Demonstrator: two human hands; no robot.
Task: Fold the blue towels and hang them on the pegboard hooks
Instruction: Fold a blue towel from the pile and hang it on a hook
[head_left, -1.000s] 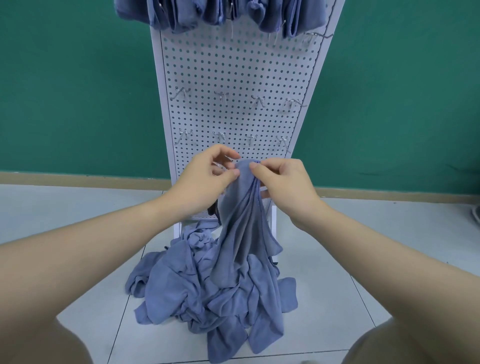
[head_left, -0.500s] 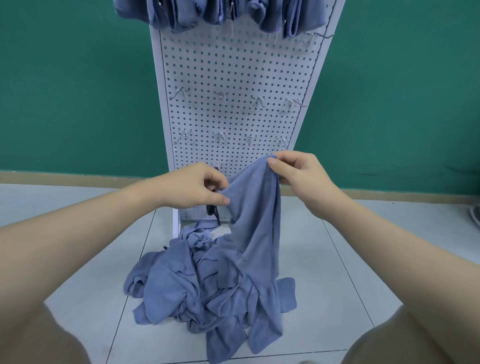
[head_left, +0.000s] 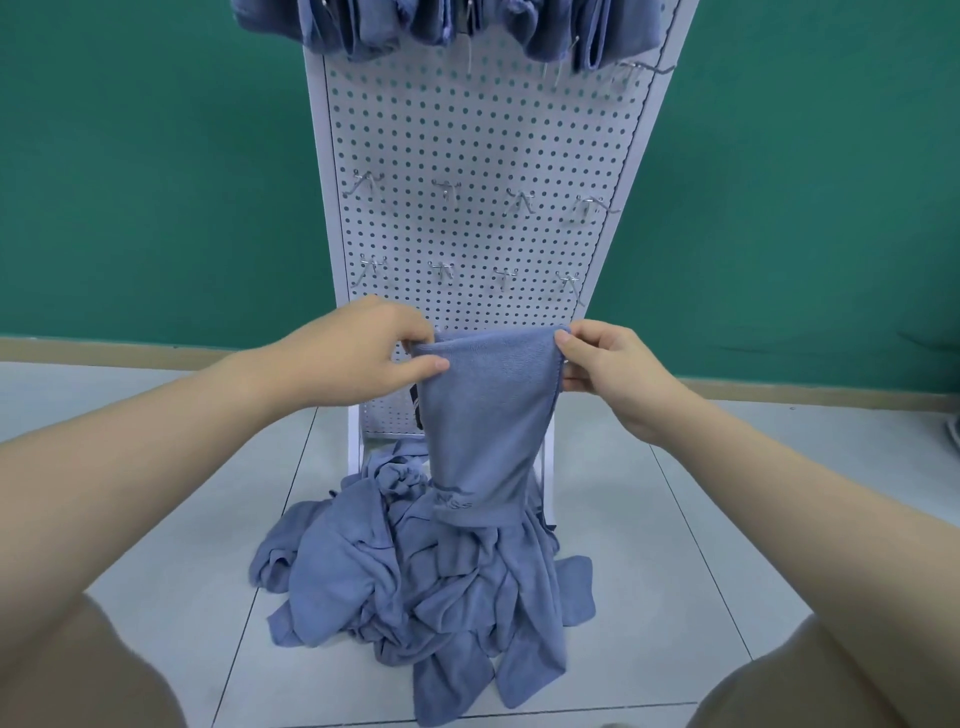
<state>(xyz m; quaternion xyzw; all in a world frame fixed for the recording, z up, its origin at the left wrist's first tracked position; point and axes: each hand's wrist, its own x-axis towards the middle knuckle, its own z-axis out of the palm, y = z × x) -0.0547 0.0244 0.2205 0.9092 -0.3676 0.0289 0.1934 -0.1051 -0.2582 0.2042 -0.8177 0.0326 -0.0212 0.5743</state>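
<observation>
Hanging before the perforated white pegboard (head_left: 483, 130), a soft terry blue towel (head_left: 488, 410) is pinched at its top corners by left hand (head_left: 363, 353) and right hand (head_left: 608, 364), above the crumpled towel pile (head_left: 415, 582) at the pegboard's foot.

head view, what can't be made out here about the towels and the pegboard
- Hung towels: tops cut off by the upper frame edge, so their hooks and count are unseen.
- Pegboard base: hidden behind the held towel and the towel pile.
- Pile: too tangled to count.
- Dark item beside the left hand: mostly covered, unidentifiable.
</observation>
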